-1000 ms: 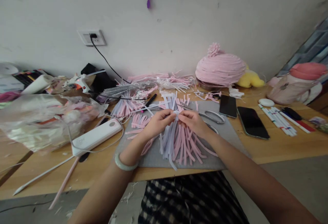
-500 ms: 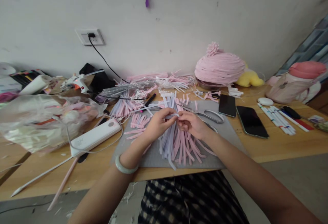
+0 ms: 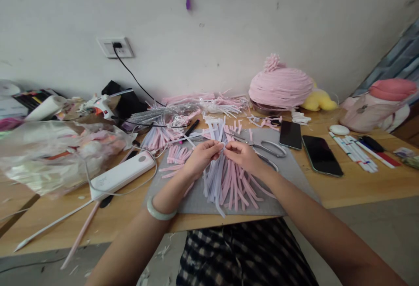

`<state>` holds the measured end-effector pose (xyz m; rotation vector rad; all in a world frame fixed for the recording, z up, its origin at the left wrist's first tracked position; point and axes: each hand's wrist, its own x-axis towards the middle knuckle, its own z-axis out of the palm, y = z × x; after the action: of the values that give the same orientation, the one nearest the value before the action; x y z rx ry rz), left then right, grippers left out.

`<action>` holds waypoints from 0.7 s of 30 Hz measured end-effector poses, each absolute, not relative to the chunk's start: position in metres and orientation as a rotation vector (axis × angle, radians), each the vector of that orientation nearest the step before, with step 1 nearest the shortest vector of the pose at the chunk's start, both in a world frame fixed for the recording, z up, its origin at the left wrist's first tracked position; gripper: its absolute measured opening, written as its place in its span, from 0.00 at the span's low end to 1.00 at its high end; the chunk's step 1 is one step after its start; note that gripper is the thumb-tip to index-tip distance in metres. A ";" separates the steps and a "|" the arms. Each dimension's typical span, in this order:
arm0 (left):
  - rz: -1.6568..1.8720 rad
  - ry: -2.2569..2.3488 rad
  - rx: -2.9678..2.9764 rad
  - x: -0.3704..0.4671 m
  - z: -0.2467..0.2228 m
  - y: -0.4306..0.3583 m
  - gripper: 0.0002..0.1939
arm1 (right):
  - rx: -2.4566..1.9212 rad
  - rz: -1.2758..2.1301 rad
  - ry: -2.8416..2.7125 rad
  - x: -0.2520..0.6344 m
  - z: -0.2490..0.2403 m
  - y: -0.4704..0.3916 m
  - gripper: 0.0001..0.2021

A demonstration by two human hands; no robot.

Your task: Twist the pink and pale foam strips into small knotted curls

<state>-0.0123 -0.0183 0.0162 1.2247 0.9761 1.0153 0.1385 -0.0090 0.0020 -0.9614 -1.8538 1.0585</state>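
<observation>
Both hands meet above the grey mat [image 3: 196,205], which lies along the middle of the table's near edge [image 3: 353,196], probably so that the work sits straight in front of the body. The left hand [image 3: 203,158] has its thumb and fingertips drawn together on one side of a small pale piece [image 3: 223,145]; the right hand [image 3: 244,157] seems to pinch the other side, its remaining fingers curled under. So small a piece likely needs two fingertip grips to be kept steady, though the fingers hide most of it and its exact shape cannot be told.

Below and behind the hands, lavender strips [image 3: 214,183] and pink strips [image 3: 236,192] fan towards the table's near edge, the lavender mostly left and the pink right, perhaps laid side by side to keep the colours apart and easy to pick. Scissors [image 3: 276,149] rest by the mat's right edge, handles turned to the right, presumably handy for the right hand. Two phones [image 3: 322,156] lie just beyond that edge, apart from the strips. Towards the table's far edge stands a pink dome [image 3: 280,88], maybe pushed back to leave working room at the front
</observation>
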 end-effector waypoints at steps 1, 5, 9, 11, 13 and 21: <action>1.021 1.019 1.324 -0.014 0.017 -0.018 0.12 | -0.983 1.119 -1.820 0.137 0.002 -0.009 0.07; 0.987 1.121 1.634 -0.015 0.019 -0.016 0.11 | -0.994 1.312 -1.706 0.134 0.006 -0.012 0.10; 0.907 1.136 1.711 -0.017 0.017 -0.016 0.15 | -0.973 1.382 -1.644 0.135 0.010 -0.013 0.09; 0.881 1.142 1.701 -0.017 0.017 -0.016 0.16 | -0.972 1.296 -1.712 0.136 0.009 -0.012 0.10; 0.871 1.145 1.656 -0.016 0.017 -0.018 0.17 | -0.981 1.161 -1.801 0.137 0.008 -0.011 0.10; 0.855 1.052 1.386 -0.014 0.017 -0.020 0.17 | -0.886 0.564 -2.043 0.141 0.005 -0.013 0.08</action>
<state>-0.0138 -0.0196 0.0168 1.3861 1.0515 0.8550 0.1413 -0.0132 0.0047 -0.8861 -2.0429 0.5638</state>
